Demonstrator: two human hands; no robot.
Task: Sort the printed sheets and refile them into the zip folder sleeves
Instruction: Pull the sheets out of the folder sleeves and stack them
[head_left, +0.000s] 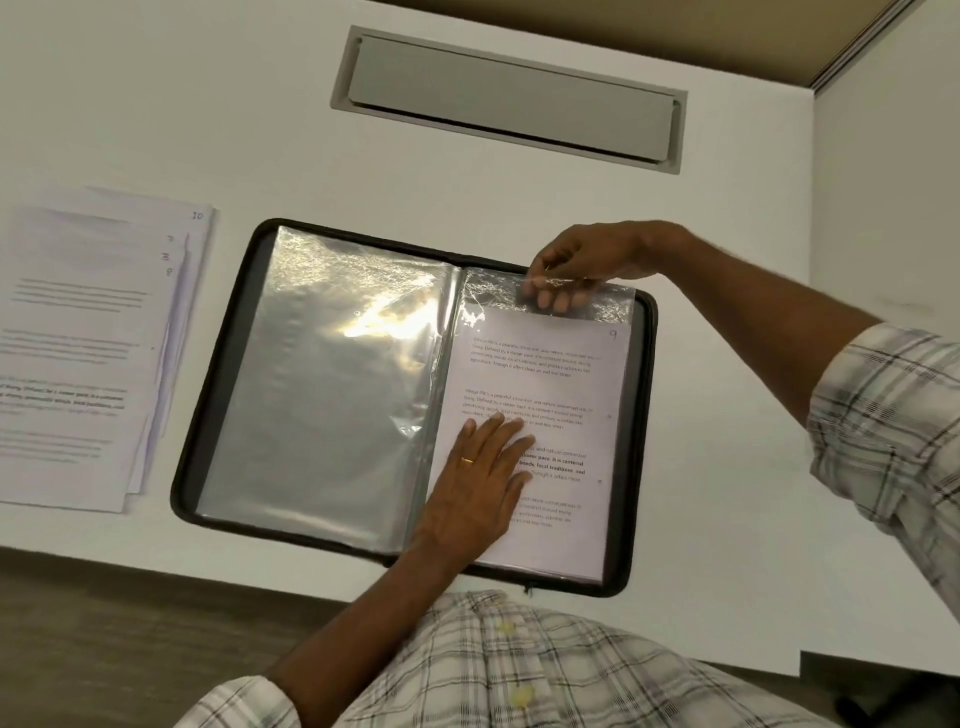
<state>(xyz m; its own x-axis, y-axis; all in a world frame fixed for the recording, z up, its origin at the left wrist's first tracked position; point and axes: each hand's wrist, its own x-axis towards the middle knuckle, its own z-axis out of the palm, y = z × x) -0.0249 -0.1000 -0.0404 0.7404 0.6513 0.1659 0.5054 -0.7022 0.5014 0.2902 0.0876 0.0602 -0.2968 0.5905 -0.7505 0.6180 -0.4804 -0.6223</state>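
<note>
A black zip folder (218, 364) lies open on the white desk, its clear plastic sleeves spread left and right. The left sleeve (322, 384) looks empty and shiny. A printed sheet (550, 384) marked 9 sits most of the way inside the right sleeve (498, 291). My left hand (478, 478) lies flat with straight fingers on the lower left of that sheet. My right hand (576, 270) pinches the top edge of the right sleeve, fingertips showing through the plastic.
A loose stack of printed sheets (78, 364) with handwritten numbers lies on the desk left of the folder. A grey cable hatch (509, 98) is set into the desk behind it. The desk's front edge runs just below the folder.
</note>
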